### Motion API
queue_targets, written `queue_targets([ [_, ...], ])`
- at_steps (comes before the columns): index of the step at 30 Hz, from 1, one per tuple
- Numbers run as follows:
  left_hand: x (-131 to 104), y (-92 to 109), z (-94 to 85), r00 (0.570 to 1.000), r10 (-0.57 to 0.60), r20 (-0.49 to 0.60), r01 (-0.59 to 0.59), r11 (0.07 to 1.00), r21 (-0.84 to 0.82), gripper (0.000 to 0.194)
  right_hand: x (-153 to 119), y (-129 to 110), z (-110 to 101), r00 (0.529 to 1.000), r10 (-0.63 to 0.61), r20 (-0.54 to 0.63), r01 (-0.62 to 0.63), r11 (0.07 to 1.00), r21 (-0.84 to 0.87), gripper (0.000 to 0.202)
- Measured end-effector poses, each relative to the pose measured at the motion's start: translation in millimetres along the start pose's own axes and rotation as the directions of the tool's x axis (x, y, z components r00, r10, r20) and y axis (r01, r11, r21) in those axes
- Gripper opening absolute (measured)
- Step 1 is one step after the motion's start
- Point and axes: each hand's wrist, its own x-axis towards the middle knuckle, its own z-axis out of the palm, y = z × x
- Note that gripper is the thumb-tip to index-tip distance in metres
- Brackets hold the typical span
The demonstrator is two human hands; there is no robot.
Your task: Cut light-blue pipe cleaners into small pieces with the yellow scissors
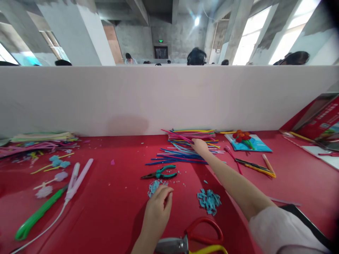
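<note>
My right hand [200, 146] reaches out to a pile of coloured pipe cleaners [182, 158] by the partition. Its fingertips are closed on a pink pipe cleaner [180, 136] at the top of the pile. Nearer to me, my left hand [158, 204] hovers low with its fingers curled and thumb close to them; nothing shows in it. Small light-blue clippings [153, 187] lie just beyond that hand, partly covered by it. Behind them are teal-handled pliers [161, 173]. A second heap of blue cut pieces [209, 201] lies to the right.
Large scissors [205, 231] with red and yellow handles lie in front. At left are a hair-straightener-like tool [76, 180], a green-handled tool [39, 213] and more pipe cleaners [42, 139]. A blue packet [261, 144] bears red flowers [241, 135]. A white partition [132, 98] closes the back.
</note>
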Motion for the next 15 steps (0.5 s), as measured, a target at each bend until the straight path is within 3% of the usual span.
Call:
queue_targets([
  [4,1,-2,0.8,1.0,-0.011,-0.014,0.011,1.0,0.013,0.02,-11,-7,-9,0.995,-0.088,-0.056,0.086,0.995,-0.041,0.029],
  [9,2,0,-0.2,1.0,-0.011,0.009,0.01,1.0,0.009,0.02,-33,-7,-14,0.969,-0.247,0.017,0.247,0.965,-0.09,0.025],
  [15,2,3,-1.8,1.0,-0.017,0.008,0.016,1.0,0.023,0.02,-46,4,-15,0.97,-0.238,0.056,0.243,0.959,-0.148,0.026],
])
